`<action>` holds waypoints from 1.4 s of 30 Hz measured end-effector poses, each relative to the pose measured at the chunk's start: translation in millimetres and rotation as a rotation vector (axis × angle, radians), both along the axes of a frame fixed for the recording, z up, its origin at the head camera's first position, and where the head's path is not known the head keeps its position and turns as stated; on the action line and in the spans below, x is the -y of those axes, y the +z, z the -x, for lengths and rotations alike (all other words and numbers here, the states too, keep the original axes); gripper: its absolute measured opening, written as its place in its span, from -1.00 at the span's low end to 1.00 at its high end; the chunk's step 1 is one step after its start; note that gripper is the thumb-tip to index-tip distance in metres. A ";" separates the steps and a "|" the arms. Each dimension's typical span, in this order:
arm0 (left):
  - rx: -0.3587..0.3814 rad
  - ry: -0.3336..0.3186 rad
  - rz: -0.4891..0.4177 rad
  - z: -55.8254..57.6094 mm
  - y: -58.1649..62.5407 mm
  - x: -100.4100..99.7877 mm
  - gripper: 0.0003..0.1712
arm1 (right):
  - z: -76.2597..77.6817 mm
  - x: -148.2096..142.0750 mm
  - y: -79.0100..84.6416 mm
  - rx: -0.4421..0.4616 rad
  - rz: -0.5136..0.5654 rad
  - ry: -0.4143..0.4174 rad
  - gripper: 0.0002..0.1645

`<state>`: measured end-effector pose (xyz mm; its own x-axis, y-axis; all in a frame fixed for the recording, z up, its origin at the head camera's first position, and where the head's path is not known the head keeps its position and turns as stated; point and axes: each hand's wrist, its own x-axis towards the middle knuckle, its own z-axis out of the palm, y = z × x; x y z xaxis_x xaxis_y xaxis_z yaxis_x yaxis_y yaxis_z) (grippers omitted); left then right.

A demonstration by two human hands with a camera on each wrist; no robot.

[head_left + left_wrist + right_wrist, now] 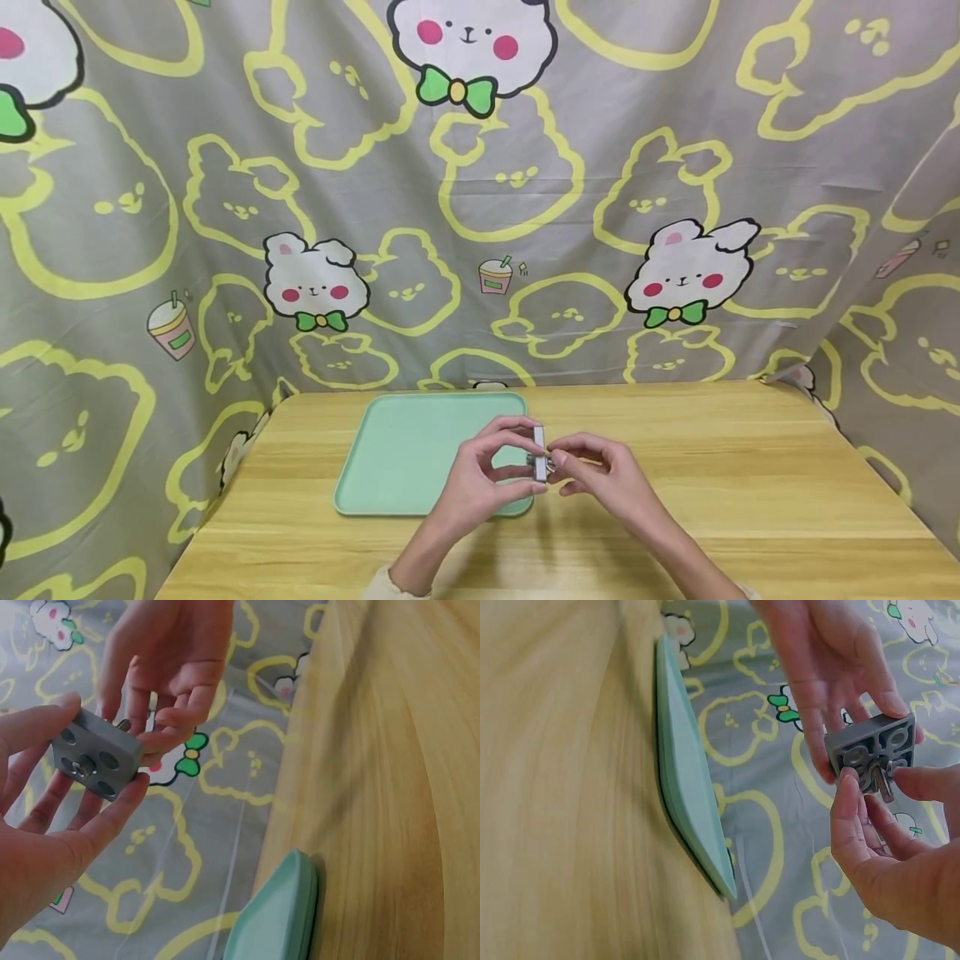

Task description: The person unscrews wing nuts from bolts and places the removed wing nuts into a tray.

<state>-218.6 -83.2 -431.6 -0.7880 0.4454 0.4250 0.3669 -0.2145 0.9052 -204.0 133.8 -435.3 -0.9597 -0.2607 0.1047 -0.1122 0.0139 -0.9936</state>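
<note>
Just above the right edge of the green tray [420,446], raised off the table [735,467], a grey block [97,752] stood on edge. Round holes pierced its face toward the tray, with a metal end showing near the centre; from its face away from the tray stuck a metal pin [883,786].

On the tray side, the left hand [480,473] held the block by opposite edges, thumb on one and fingertips on the other, the palm well apart from it. Beyond the block from the tray, the right hand [600,468] had thumb and index fingertips close together at either side of the pin; whether they pressed it could not be told.

Shallow and low-rimmed, the tray lay flat, its floor partly hidden by the left hand. Behind the tray hung a grey curtain [480,192] printed with yellow outlines and white rabbits.
</note>
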 end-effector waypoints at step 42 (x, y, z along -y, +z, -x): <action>0.080 0.000 -0.014 0.1 -2.0 1.1 -0.63 | -0.1 11.2 -13.9 -1.086 -0.326 -0.146 -0.91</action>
